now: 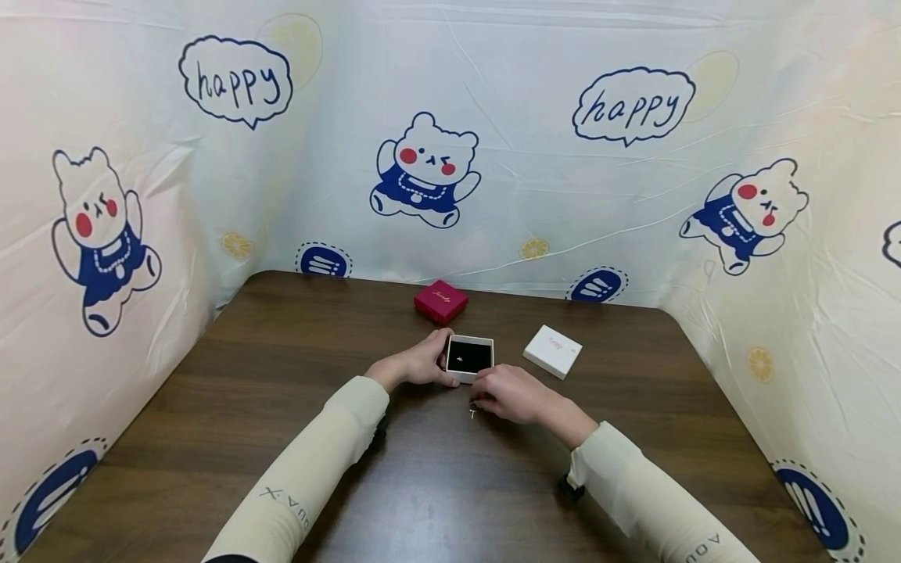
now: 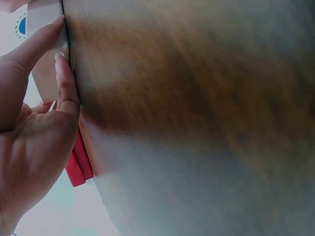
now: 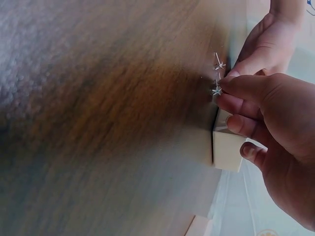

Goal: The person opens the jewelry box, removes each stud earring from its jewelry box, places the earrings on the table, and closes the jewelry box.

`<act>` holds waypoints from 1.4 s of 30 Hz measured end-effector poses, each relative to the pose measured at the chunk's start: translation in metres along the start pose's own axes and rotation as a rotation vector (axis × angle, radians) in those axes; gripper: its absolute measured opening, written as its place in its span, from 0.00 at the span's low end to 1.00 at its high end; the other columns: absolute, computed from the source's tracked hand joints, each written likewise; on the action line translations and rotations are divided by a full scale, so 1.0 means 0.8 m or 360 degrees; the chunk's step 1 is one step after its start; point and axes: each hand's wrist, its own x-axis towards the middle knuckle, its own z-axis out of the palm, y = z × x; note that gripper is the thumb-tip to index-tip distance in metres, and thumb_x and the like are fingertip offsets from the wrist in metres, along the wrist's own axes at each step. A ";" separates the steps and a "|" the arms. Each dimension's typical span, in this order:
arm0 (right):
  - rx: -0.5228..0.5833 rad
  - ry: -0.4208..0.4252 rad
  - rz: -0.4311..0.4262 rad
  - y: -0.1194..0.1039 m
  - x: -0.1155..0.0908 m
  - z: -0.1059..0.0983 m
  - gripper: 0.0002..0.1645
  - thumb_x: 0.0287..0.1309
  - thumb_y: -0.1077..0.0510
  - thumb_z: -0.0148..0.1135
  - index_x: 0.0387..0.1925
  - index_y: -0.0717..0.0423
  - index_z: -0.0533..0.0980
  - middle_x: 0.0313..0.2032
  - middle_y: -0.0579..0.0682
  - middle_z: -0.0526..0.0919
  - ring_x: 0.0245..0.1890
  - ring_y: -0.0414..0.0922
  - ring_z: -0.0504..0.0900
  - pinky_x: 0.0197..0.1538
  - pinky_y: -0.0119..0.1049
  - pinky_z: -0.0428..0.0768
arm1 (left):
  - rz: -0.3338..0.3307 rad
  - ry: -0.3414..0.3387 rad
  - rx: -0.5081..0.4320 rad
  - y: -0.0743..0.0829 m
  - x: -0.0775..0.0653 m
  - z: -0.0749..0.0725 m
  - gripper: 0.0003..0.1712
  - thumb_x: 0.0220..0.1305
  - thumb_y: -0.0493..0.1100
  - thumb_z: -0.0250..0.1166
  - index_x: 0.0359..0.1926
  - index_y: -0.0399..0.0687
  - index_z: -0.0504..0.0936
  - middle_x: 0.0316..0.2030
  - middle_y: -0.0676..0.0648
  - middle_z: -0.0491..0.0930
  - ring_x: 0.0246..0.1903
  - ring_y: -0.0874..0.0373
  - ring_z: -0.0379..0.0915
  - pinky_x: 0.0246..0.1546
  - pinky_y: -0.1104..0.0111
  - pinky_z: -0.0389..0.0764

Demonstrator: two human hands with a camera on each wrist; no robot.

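Observation:
My left hand [image 1: 422, 360] grips the open white jewelry box [image 1: 470, 380] at its left side, thumb at the near corner and fingers behind. Inside, a black insert [image 1: 479, 357] bears a small silvery piece [image 1: 460, 359]. Just in front of the box, the right hand [image 1: 517, 392] pinches a small silver star stud earring [image 3: 216, 91] between thumb and fingertip, close over the table. A second star stud earring [image 3: 219, 65] lies on the wood beside those fingertips. The right hand's other fingers are bent near the box wall in the right wrist view.
A red jewelry box [image 1: 441, 302] sits behind the left hand, its lid on. To the right lies a white box lid [image 1: 553, 352] with pink lettering. The brown wooden table [image 1: 422, 485] meets a printed curtain [image 1: 521, 180] at its back and sides.

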 end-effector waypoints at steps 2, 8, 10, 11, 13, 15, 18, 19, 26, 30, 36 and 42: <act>-0.0001 0.0002 -0.0003 0.000 0.000 0.000 0.05 0.61 0.61 0.70 0.36 0.47 0.86 0.37 0.42 0.86 0.36 0.38 0.84 0.43 0.39 0.82 | 0.0000 0.0004 -0.0003 0.000 0.000 0.000 0.48 0.54 0.42 0.80 0.68 0.39 0.59 0.53 0.40 0.67 0.50 0.52 0.65 0.54 0.62 0.70; 0.0013 -0.0010 0.0008 0.001 0.000 0.001 0.03 0.63 0.59 0.70 0.38 0.49 0.86 0.38 0.43 0.86 0.36 0.39 0.84 0.44 0.39 0.82 | -0.0005 0.0003 -0.0011 -0.003 0.000 0.003 0.49 0.54 0.43 0.80 0.69 0.39 0.59 0.53 0.41 0.66 0.51 0.51 0.64 0.57 0.60 0.69; 0.0017 -0.0005 0.0007 0.002 0.000 0.000 0.02 0.63 0.58 0.70 0.38 0.49 0.86 0.37 0.43 0.86 0.36 0.39 0.84 0.44 0.39 0.83 | -0.0006 0.0001 -0.0009 -0.004 0.000 0.003 0.50 0.54 0.43 0.80 0.70 0.39 0.58 0.54 0.41 0.66 0.52 0.51 0.64 0.57 0.60 0.68; 0.0014 0.0001 0.0002 0.002 0.000 0.000 0.02 0.63 0.57 0.70 0.38 0.49 0.87 0.37 0.43 0.86 0.36 0.39 0.84 0.44 0.39 0.83 | -0.0007 -0.0001 -0.0011 -0.005 0.000 0.004 0.51 0.54 0.43 0.80 0.70 0.39 0.58 0.54 0.41 0.66 0.52 0.51 0.64 0.57 0.60 0.69; 0.0004 0.0020 -0.0007 0.004 0.000 -0.001 0.03 0.63 0.57 0.71 0.38 0.49 0.87 0.36 0.43 0.85 0.35 0.40 0.84 0.43 0.40 0.83 | -0.0006 0.0000 -0.0011 -0.005 0.001 0.004 0.50 0.54 0.43 0.80 0.70 0.39 0.58 0.54 0.41 0.66 0.51 0.51 0.65 0.57 0.60 0.69; 0.0004 0.0039 -0.0010 0.005 0.001 -0.004 0.03 0.62 0.56 0.71 0.38 0.49 0.87 0.36 0.43 0.85 0.34 0.40 0.84 0.43 0.40 0.83 | -0.0004 0.0001 -0.0011 -0.004 0.001 0.003 0.50 0.55 0.42 0.80 0.70 0.39 0.58 0.54 0.40 0.66 0.51 0.51 0.65 0.56 0.60 0.69; 0.0014 0.0069 -0.0010 0.007 0.003 -0.008 0.03 0.63 0.56 0.71 0.38 0.49 0.86 0.36 0.43 0.84 0.34 0.40 0.83 0.42 0.39 0.82 | 0.0000 0.0001 -0.0007 -0.003 0.002 0.002 0.48 0.55 0.42 0.80 0.69 0.39 0.59 0.53 0.40 0.66 0.51 0.51 0.65 0.56 0.60 0.69; 0.0016 0.0078 -0.0009 0.008 0.003 -0.009 0.03 0.63 0.56 0.71 0.38 0.49 0.86 0.35 0.43 0.84 0.33 0.40 0.83 0.42 0.39 0.82 | 0.0002 0.0001 -0.0003 -0.003 0.002 0.002 0.48 0.54 0.42 0.80 0.68 0.39 0.59 0.53 0.40 0.66 0.51 0.51 0.65 0.56 0.60 0.69; 0.0011 0.0133 0.0026 0.012 0.006 -0.015 0.02 0.63 0.55 0.70 0.36 0.49 0.84 0.34 0.43 0.81 0.31 0.39 0.79 0.38 0.38 0.81 | 0.0013 -0.0002 0.0015 -0.004 0.003 0.003 0.50 0.54 0.43 0.80 0.69 0.39 0.59 0.54 0.40 0.66 0.52 0.50 0.64 0.58 0.59 0.68; 0.0024 0.0126 0.0078 0.015 0.011 -0.017 0.05 0.64 0.55 0.69 0.40 0.49 0.85 0.37 0.44 0.82 0.33 0.40 0.80 0.41 0.39 0.81 | 0.0014 -0.0004 0.0024 -0.005 0.005 0.003 0.50 0.54 0.44 0.80 0.69 0.38 0.58 0.56 0.40 0.66 0.53 0.50 0.65 0.58 0.60 0.68; 0.0079 0.0093 0.0200 0.023 0.021 -0.019 0.10 0.68 0.55 0.66 0.48 0.52 0.85 0.46 0.47 0.83 0.43 0.44 0.82 0.51 0.44 0.81 | 0.0003 -0.0012 0.0030 -0.005 0.004 0.001 0.49 0.55 0.44 0.79 0.69 0.39 0.58 0.56 0.39 0.65 0.50 0.51 0.67 0.54 0.62 0.71; 0.0222 0.0069 0.0289 0.034 0.031 -0.018 0.13 0.69 0.56 0.65 0.51 0.56 0.84 0.48 0.50 0.84 0.46 0.45 0.82 0.53 0.45 0.81 | 0.0009 -0.0010 0.0027 -0.004 0.003 -0.001 0.49 0.55 0.44 0.79 0.69 0.38 0.58 0.54 0.40 0.66 0.49 0.52 0.67 0.53 0.62 0.71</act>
